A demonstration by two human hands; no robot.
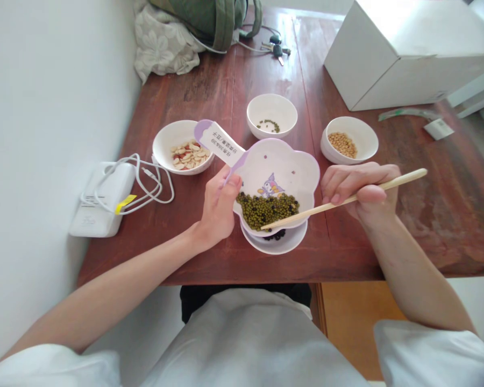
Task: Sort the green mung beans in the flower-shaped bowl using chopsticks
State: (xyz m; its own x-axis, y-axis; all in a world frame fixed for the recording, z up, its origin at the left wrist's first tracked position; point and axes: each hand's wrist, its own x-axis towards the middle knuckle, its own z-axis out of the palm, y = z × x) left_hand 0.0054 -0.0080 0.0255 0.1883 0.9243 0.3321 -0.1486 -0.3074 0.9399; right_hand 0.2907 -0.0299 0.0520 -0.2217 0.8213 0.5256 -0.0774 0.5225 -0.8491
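the left hand (221, 207) is clamped on the flower-shaped dish (298, 177) near its handle; the right hand (361, 188) clasps a wooden stick (405, 178), tip at the green beans (264, 209) inside the dish; a white bowl (277, 247) shows partly beneath the dish.

The left forearm (137, 277) slants from eight o'clock to a gripping left hand (219, 216) aimed toward one, and the right forearm (417, 279) from four to a right hand (361, 178) with fingers (333, 185) curled toward ten o'clock.
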